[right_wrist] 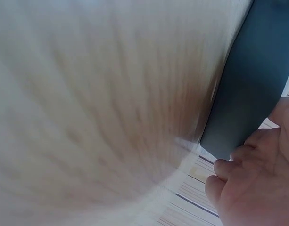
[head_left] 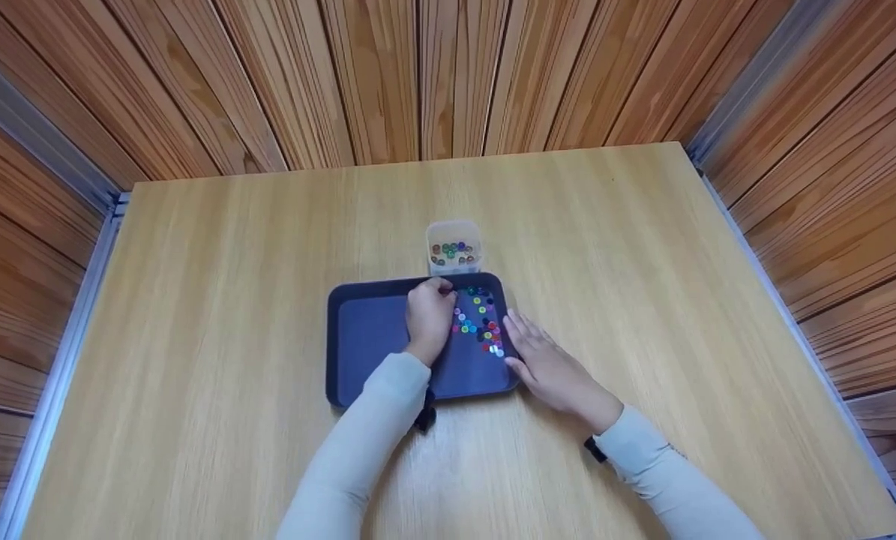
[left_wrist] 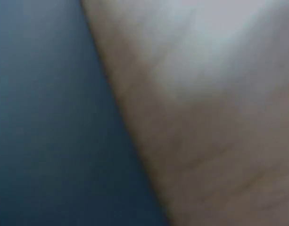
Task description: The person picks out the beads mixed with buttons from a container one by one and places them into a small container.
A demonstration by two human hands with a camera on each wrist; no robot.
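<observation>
A dark blue tray point(head_left: 373, 337) lies on the table, with small, round, coloured pieces like buttons point(head_left: 490, 330) scattered over its right part. My left hand point(head_left: 429, 311) is inside the tray near its far wall, fingers curled, just left of the pieces. Whether a piece is between those fingertips, I cannot tell. Along the tray's right side, my right hand point(head_left: 549, 367) rests with its fingers extended and touching the outer wall. The right wrist view shows that hand point(right_wrist: 257, 174) against the tray's dark outer side point(right_wrist: 252, 70). The left wrist view is blurred.
A small clear plastic container point(head_left: 455, 232) stands just behind the tray, with several shiny round beads point(head_left: 451, 252) inside. Around both spreads a light wooden table point(head_left: 215, 300). Wood-panelled walls point(head_left: 388, 82) border its back and sides.
</observation>
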